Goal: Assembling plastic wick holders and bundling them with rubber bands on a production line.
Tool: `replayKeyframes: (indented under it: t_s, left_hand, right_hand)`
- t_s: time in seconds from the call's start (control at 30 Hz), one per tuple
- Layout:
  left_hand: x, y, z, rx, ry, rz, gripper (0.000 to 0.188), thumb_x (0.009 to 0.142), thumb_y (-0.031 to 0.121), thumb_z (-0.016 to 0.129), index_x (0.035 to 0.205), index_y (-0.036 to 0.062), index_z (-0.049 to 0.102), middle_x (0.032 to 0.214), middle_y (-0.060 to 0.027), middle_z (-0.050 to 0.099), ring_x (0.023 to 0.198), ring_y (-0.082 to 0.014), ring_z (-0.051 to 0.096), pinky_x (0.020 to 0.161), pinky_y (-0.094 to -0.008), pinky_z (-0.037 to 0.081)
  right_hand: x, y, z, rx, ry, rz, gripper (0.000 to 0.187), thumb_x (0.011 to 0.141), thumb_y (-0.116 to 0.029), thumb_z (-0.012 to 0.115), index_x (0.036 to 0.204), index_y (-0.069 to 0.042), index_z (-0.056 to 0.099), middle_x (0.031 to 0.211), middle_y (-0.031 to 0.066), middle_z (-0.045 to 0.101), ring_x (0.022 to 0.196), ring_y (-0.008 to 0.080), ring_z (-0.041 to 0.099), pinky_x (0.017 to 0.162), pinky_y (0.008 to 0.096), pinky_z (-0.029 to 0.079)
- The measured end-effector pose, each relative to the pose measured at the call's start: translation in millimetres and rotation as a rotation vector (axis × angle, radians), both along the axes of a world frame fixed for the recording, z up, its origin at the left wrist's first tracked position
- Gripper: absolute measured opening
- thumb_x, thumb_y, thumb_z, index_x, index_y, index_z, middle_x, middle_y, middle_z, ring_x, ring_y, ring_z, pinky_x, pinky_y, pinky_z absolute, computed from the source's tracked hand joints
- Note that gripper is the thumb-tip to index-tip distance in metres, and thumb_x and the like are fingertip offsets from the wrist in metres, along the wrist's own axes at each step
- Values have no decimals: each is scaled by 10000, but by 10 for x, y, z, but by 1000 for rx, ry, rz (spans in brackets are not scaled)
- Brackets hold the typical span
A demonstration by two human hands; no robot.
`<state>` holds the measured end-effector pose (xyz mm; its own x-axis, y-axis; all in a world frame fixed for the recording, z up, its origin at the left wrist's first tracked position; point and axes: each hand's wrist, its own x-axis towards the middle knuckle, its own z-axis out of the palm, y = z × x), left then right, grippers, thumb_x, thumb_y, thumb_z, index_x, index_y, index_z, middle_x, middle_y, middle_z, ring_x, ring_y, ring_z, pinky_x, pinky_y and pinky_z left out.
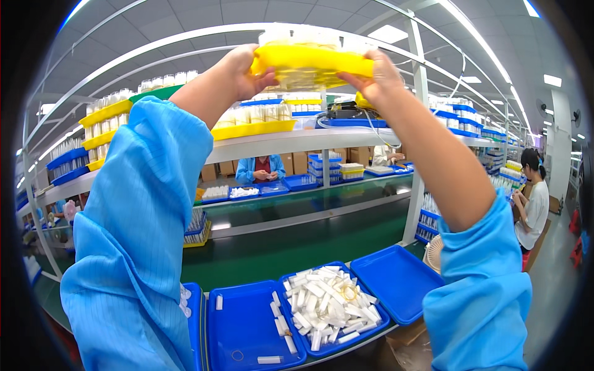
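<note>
Yel. tray (312,60) in L/R hands (240,69) (382,79)

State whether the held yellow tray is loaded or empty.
Loaded: pale items show above the rim of the yellow tray, which the left hand and right hand grip at its ends.

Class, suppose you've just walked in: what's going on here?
The person's left hand and right hand hold opposite ends of a yellow tray, raised above the shelf edge in this view. Pale cylinders stand in it. Below, a heaped blue tray holds many white pieces; a sparser blue tray lies to its left.
</note>
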<state>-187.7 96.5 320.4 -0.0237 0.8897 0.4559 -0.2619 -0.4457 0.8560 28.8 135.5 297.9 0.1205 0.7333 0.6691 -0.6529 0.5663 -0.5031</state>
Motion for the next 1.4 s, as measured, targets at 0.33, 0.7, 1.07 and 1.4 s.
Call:
replayKeyframes:
  t_s: [0.33,0.7,1.07,1.4]
  left_hand:
    - [-743,369,115,20,69,285,426,912,391,342,1148,54,451,1108,-160,529,963,-225,568,796,-276,495]
    - [-1306,1152,-63,64,152,451,543,903,448,227,1240,94,465,1350,-231,365,1360,-311,121,1062,-465,-44]
    - [-1511,1521,-237,56,38,366,483,905,417,266,1186,83,474,1194,-143,513,1148,-296,454,1001,-454,299]
    - [-1577,1644,-224,5,30,373,519,898,461,290,1189,68,464,1170,-157,524,1070,-267,521,917,-382,421]
  right_hand:
    - [-1167,752,208,-123,109,28,325,811,-95,481,1089,40,383,1108,221,461,967,363,571,690,421,579]
    - [-1557,1083,88,-183,31,-34,453,812,-86,526,1144,12,232,1086,229,448,966,341,575,670,400,586]
    - [-1533,1236,77,-315,-262,-28,296,855,-128,514,1112,1,445,1134,225,470,898,277,602,644,271,562]
    - [-1356,1412,38,-297,-468,-209,256,848,-121,548,1077,-10,519,1041,147,516,704,153,575,487,202,416]
